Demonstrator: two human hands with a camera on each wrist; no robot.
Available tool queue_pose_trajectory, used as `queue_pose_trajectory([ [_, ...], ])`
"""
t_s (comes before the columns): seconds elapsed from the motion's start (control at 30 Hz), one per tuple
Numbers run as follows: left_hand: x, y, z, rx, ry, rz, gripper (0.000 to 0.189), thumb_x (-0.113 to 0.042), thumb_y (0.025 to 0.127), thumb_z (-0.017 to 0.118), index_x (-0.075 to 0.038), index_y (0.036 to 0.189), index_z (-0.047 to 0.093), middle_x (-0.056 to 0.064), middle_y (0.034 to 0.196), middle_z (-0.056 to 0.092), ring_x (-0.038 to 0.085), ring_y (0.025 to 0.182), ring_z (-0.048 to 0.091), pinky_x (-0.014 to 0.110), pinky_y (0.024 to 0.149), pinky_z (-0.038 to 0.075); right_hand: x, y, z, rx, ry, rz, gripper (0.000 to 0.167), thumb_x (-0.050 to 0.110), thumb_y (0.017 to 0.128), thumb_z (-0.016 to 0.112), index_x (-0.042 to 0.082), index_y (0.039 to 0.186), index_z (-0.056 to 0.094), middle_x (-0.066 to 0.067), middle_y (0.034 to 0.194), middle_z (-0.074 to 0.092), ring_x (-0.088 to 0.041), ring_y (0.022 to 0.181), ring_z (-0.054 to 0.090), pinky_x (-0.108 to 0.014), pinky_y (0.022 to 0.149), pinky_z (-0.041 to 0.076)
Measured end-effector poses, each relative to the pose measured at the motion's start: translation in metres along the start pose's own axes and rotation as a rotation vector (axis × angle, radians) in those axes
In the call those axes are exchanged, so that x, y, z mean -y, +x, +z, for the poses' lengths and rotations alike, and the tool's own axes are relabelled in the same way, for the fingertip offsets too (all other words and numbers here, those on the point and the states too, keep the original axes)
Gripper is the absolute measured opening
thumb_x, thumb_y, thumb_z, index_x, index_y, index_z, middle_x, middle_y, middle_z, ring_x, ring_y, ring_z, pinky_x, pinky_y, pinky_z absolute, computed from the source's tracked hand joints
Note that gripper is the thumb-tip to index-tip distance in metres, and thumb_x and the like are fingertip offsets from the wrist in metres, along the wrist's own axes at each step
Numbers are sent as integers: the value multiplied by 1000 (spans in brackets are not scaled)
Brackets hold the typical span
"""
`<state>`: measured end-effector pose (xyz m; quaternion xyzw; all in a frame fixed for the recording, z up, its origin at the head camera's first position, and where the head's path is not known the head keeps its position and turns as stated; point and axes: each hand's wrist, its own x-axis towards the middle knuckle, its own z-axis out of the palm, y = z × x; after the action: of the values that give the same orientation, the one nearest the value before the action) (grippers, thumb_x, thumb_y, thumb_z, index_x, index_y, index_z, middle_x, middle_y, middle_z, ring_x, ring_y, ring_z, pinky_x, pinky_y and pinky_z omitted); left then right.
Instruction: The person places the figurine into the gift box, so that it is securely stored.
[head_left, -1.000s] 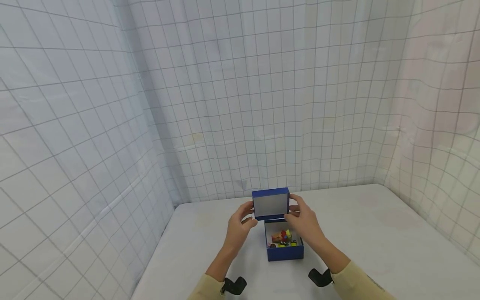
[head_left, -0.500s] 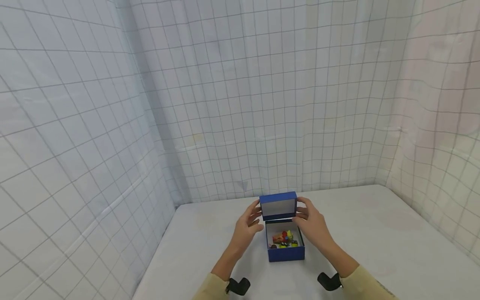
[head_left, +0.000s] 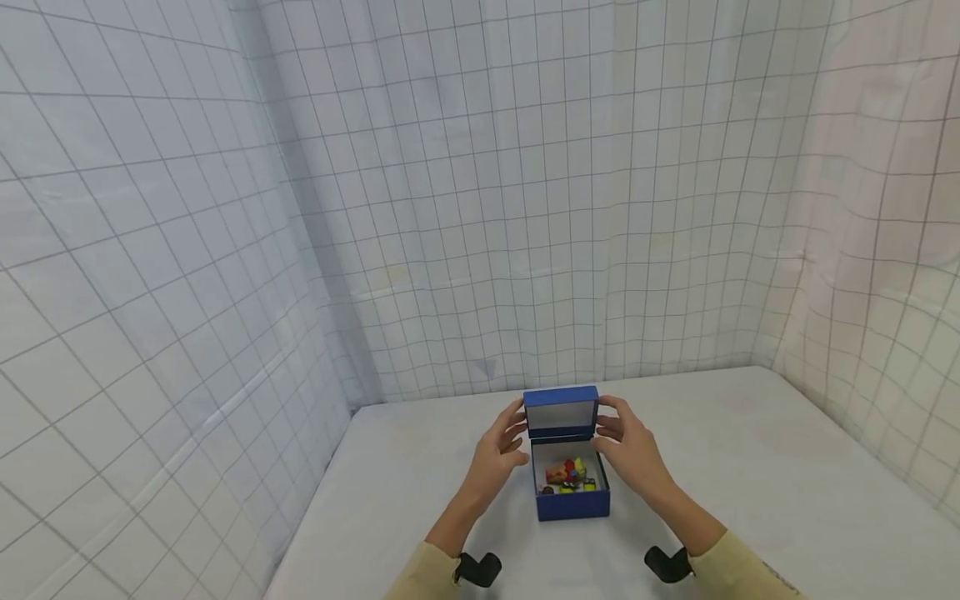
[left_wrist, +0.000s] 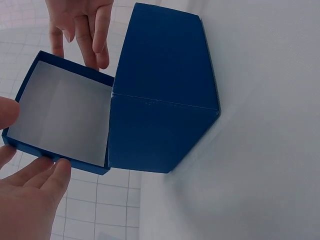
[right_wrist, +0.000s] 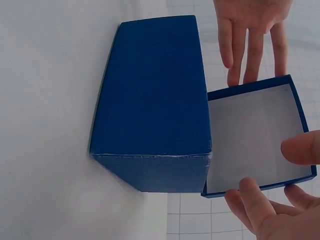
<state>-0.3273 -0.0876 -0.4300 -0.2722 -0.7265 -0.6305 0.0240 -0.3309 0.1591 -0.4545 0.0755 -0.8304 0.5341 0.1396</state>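
A blue box (head_left: 573, 506) with a white inside stands on the table in the head view. In it lie several small colourful toy figures (head_left: 567, 473), partly hidden by the front wall. Its shallow blue lid (head_left: 561, 414) is tilted up at the box's back edge, white inside facing the person. My left hand (head_left: 489, 467) holds the lid's left side, fingers along its outer wall. On the opposite side, my right hand (head_left: 636, 458) grips the lid with its fingertips on the wall and thumb toward the front. In the right wrist view, the lid (right_wrist: 250, 135) sits right behind the box (right_wrist: 155, 90).
The table (head_left: 750, 467) has a white cover. White sheets with a grid pattern (head_left: 480, 208) hang behind it and along both sides. A black wrist-worn device (head_left: 480, 570) sits on each forearm by the cream sleeves.
Both hands have brought the lid right and slightly down, so it now lines up with the box's back edge and leans more forward. The box and toys have stayed in place.
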Motion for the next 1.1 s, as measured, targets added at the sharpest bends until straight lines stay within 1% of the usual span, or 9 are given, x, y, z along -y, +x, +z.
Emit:
queue_pose_trajectory([
  [0.1, 5, 0, 0, 13, -5, -10, 80, 16, 84, 55, -3, 157, 29, 32, 149, 39, 48, 140, 37, 60, 114, 28, -2, -1, 0, 9, -6, 7, 62, 10, 93, 64, 15, 149, 39, -24, 137, 58, -37, 122, 60, -52, 98, 51],
  [0.23, 22, 2, 1, 12, -15, -11, 82, 19, 84, 53, -5, 158, 28, 31, 151, 37, 48, 141, 35, 60, 115, 26, -4, -4, -1, 20, -1, 17, 61, 12, 94, 65, 16, 149, 39, -22, 138, 58, -35, 123, 60, -52, 98, 51],
  [0.37, 36, 1, 2, 2, 0, -6, 84, 17, 84, 54, -12, 159, 29, 25, 152, 39, 42, 143, 36, 56, 116, 28, -5, -8, -2, 22, -3, 9, 60, 13, 94, 65, 14, 148, 39, -22, 138, 58, -36, 124, 59, -53, 98, 50],
  [0.57, 39, -9, 5, 14, 26, 5, 82, 14, 86, 56, -18, 158, 32, 13, 155, 42, 34, 144, 38, 49, 115, 32, -5, -18, -1, 47, 12, 20, 59, 7, 94, 62, 9, 147, 36, -24, 140, 56, -37, 126, 58, -53, 99, 50],
  [0.63, 40, -12, 6, 18, 30, 12, 83, 14, 86, 56, -22, 157, 33, 11, 155, 42, 31, 144, 38, 48, 115, 33, -6, -20, -1, 47, 18, 27, 60, 5, 93, 61, 10, 147, 36, -23, 140, 56, -36, 126, 58, -52, 99, 50],
  [0.77, 40, -19, 10, 17, 28, -2, 84, 15, 86, 57, -28, 155, 36, 7, 155, 42, 26, 144, 39, 43, 115, 34, -9, -26, 0, 49, 12, 27, 66, 1, 90, 59, 15, 150, 36, -22, 138, 58, -35, 125, 59, -51, 99, 51],
  [0.83, 41, -23, 11, 16, 22, -9, 83, 15, 86, 58, -26, 155, 37, 8, 154, 43, 26, 143, 39, 44, 115, 34, -9, -30, 0, 52, 13, 21, 68, -1, 89, 58, 18, 151, 38, -21, 136, 59, -36, 125, 59, -50, 98, 51],
  [0.93, 41, -28, 13, 21, 5, -16, 83, 16, 85, 58, -20, 156, 36, 10, 155, 42, 27, 144, 39, 45, 115, 33, -10, -34, 1, 62, 14, 33, 68, -2, 87, 57, 21, 149, 42, -18, 135, 61, -36, 125, 59, -51, 98, 51],
  [1.1, 39, -35, 16, 21, 1, -42, 78, 14, 86, 58, -11, 156, 36, 11, 156, 40, 27, 144, 38, 43, 115, 32, -11, -38, 0, 87, 8, 34, 64, -3, 85, 57, 15, 147, 49, -16, 141, 57, -37, 129, 55, -53, 101, 48],
])
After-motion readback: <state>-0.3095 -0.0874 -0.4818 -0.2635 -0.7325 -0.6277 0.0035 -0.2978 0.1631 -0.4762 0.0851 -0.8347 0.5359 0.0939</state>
